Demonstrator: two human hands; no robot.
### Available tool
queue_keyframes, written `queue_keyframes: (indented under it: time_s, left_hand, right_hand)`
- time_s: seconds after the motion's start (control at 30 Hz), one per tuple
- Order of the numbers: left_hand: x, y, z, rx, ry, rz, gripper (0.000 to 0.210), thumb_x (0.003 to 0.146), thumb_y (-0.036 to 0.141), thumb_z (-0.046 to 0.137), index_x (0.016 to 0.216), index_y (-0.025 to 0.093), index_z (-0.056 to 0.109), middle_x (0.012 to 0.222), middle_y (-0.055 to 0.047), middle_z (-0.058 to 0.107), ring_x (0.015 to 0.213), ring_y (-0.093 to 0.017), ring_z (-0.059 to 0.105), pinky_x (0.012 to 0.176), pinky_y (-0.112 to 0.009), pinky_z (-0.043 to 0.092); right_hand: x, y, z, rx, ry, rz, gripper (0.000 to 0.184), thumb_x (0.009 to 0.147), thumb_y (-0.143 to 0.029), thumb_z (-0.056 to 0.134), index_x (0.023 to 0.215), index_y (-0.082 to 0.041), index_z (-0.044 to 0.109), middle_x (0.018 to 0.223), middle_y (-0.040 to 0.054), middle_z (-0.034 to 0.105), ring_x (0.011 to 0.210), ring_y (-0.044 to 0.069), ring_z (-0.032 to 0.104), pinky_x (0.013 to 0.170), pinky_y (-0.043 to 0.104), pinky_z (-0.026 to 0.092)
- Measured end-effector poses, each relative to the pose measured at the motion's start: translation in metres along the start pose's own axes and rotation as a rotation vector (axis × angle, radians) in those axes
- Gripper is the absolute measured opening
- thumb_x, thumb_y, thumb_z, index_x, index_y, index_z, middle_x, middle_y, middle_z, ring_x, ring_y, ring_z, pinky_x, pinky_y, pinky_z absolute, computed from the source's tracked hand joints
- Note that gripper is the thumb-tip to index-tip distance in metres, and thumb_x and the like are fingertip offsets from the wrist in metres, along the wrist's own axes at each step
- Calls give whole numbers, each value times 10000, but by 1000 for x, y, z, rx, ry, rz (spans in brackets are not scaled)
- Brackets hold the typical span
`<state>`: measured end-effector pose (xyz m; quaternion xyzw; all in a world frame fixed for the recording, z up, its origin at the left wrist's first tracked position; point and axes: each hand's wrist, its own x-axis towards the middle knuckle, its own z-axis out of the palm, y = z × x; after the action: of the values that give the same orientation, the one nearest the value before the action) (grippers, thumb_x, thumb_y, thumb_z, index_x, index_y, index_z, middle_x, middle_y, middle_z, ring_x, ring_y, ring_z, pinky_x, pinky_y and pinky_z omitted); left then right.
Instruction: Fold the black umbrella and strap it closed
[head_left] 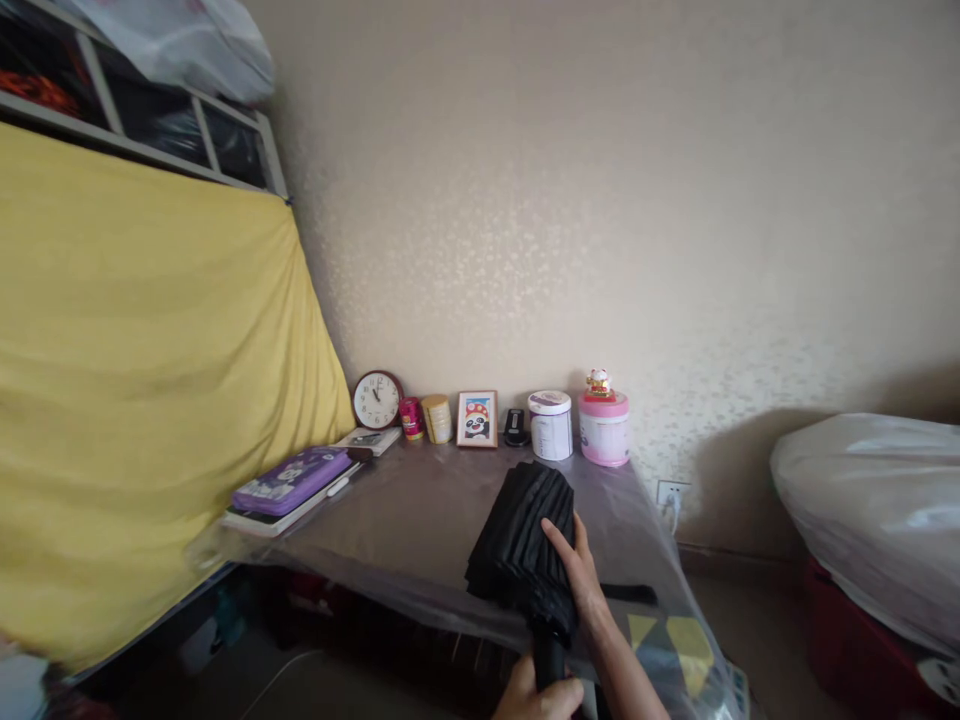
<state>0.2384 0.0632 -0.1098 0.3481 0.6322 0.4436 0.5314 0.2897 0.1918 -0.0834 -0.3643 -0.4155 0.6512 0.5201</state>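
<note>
A black folding umbrella, its canopy gathered into loose pleats, is held upright at a slight tilt above the near edge of the table. My left hand is wrapped round its black handle at the bottom of the view. My right hand grips the right side of the canopy, with the thumb on the pleats and the other fingers partly hidden behind the fabric. On the table just right of my right wrist lies a dark flat strip, whose kind I cannot make out.
A plastic-covered table bears a clock, a framed panda picture, a white tub and a pink tub with a lucky cat figurine. A purple case lies left. A yellow cloth hangs beside it.
</note>
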Motion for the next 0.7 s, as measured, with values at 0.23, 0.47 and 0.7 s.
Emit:
queue_keyframes:
  time_s: [0.23, 0.47, 0.7]
  left_hand:
    - [6, -10, -3, 272, 95, 69, 480, 733, 260, 476, 1195, 137, 437, 722, -17, 599, 518, -141, 560, 516, -248, 424]
    - [14, -24, -5, 544, 185, 106, 690, 753, 199, 485, 1353, -22, 224, 1171, -223, 542, 1108, -257, 511, 929, -288, 353]
    - [11, -25, -2, 751, 251, 12, 652, 794, 220, 440, 1356, -24, 215, 1084, -241, 578, 1023, -308, 554, 858, -357, 382]
  right_hand:
    - [0, 8, 4, -89, 17, -95, 892, 601, -470, 707, 1362, -241, 302, 1256, 52, 538, 1113, 241, 525, 969, 351, 400]
    - [-3, 12, 8, -147, 13, -178, 918, 618, -447, 695, 1387, -226, 245, 1330, 52, 466, 1194, 224, 450, 1037, 338, 315]
    - [-5, 13, 11, -138, 17, -175, 907, 614, -453, 692, 1378, -229, 257, 1301, 42, 497, 1182, 225, 463, 1037, 346, 319]
